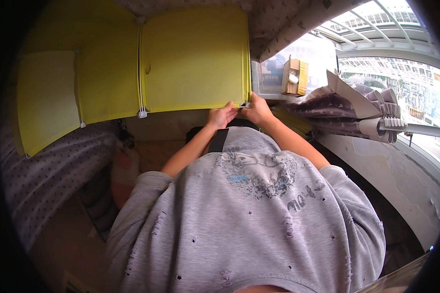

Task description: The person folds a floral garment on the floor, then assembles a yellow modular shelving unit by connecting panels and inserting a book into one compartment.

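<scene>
A modular cabinet of translucent yellow panels [196, 58] stands before me, its panels joined by white corner connectors [142, 112]. At the front right corner, my right hand [257, 110] grips the panel's edge beside a small white connector [246, 105]. My left hand [221, 117] is just left of it, thumb against the front edge and fingers reaching beneath toward the same corner. The fingertips of both hands are partly hidden under the edge. A thin white rod shows between the hands.
To the right, an open cardboard box [295, 77] holding a white item rests on a clear plastic bin [261, 89]. A gathered patterned curtain [337, 102] hangs by the bright barred window [385, 69]. Patterned fabric [58, 164] drapes at left.
</scene>
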A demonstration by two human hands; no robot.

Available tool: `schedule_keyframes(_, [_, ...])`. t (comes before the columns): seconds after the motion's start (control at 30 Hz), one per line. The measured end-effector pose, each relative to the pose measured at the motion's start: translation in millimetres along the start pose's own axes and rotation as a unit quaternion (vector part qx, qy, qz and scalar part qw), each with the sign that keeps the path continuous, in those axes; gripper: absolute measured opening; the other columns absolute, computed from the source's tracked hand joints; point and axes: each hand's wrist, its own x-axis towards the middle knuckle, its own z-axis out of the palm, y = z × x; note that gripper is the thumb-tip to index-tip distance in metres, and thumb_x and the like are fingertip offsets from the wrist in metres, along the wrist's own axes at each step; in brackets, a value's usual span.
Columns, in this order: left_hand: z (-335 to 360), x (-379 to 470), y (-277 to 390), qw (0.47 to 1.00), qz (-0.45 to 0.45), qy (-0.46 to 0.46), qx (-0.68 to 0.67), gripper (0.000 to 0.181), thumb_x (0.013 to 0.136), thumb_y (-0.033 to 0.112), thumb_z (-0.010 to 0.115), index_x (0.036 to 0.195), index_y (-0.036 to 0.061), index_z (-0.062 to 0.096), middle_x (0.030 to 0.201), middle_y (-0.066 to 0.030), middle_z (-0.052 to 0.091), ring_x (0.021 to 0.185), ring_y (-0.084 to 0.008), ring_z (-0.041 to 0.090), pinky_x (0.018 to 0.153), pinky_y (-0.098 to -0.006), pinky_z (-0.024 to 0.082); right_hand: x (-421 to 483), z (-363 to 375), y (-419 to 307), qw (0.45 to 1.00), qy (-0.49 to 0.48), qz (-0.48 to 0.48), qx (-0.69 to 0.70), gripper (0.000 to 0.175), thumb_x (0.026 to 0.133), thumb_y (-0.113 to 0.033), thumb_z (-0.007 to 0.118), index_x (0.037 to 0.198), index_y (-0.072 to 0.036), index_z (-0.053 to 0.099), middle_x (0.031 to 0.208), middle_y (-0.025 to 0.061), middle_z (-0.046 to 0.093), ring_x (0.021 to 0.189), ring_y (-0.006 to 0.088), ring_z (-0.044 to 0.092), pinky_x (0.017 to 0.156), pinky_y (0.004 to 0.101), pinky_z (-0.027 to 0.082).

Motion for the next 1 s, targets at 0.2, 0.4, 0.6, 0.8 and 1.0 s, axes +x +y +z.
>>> schedule_keyframes(0.2, [-8.4,-3.4,5.5,0.999,-0.027,-0.039,0.009,0.031,0.092,0.022,0.056,0.117,0.0042,0.051,0.113,-0.0133,0.059,0.107,-0.0253,0.057,0.094,-0.0417,0.045,0.4,-15.5,3.7,0.989,-0.043,0.035,-0.134,0.051,0.068,-0.022,0.070,0.107,0.006,0.053,0.096,0.0256,0.063,0.092,0.0376,0.061,0.081,0.0386,0.049])
schedule_keyframes(0.4, [-8.3,-26.7,24.0,0.992,-0.104,-0.029,0.068,0.033,0.091,0.029,0.058,0.108,0.0008,0.056,0.105,-0.0116,0.063,0.096,-0.0211,0.062,0.082,-0.0351,0.052,13.3,-9.4,-1.7,0.981,-0.107,0.085,-0.140,0.077,0.057,-0.038,0.082,0.112,0.006,0.051,0.098,0.0268,0.062,0.096,0.0366,0.061,0.083,0.0390,0.049])
schedule_keyframes(0.6, [35.3,-41.5,43.3,0.779,0.242,0.041,0.577,0.022,0.077,0.024,0.070,0.080,0.0033,0.062,0.074,-0.0088,0.066,0.058,-0.0182,0.063,0.055,-0.0314,0.049,112.0,-81.7,-3.3,0.996,-0.003,0.035,-0.078,0.067,0.081,-0.054,0.060,0.115,0.003,0.058,0.106,0.0258,0.062,0.103,0.0335,0.060,0.087,0.0387,0.046])
schedule_keyframes(0.8, [72.2,7.6,72.4,0.738,0.326,0.096,0.583,0.017,0.078,0.022,0.068,0.077,0.0069,0.061,0.070,-0.0078,0.063,0.066,-0.0245,0.062,0.060,-0.0353,0.049,270.7,-91.2,-21.8,0.945,0.202,-0.084,-0.242,0.068,0.084,-0.050,0.053,0.129,-0.001,0.042,0.122,0.0285,0.050,0.111,0.0411,0.052,0.091,0.0446,0.042])
schedule_keyframes(1.0, [52.4,16.0,71.6,0.753,0.256,0.075,0.602,0.027,0.077,0.027,0.068,0.091,0.0066,0.059,0.076,-0.0081,0.064,0.073,-0.0257,0.063,0.066,-0.0375,0.050,314.3,-106.0,-54.1,0.901,0.211,-0.165,-0.341,0.054,0.087,-0.046,0.049,0.114,0.001,0.056,0.109,0.0280,0.056,0.100,0.0425,0.055,0.087,0.0470,0.044])
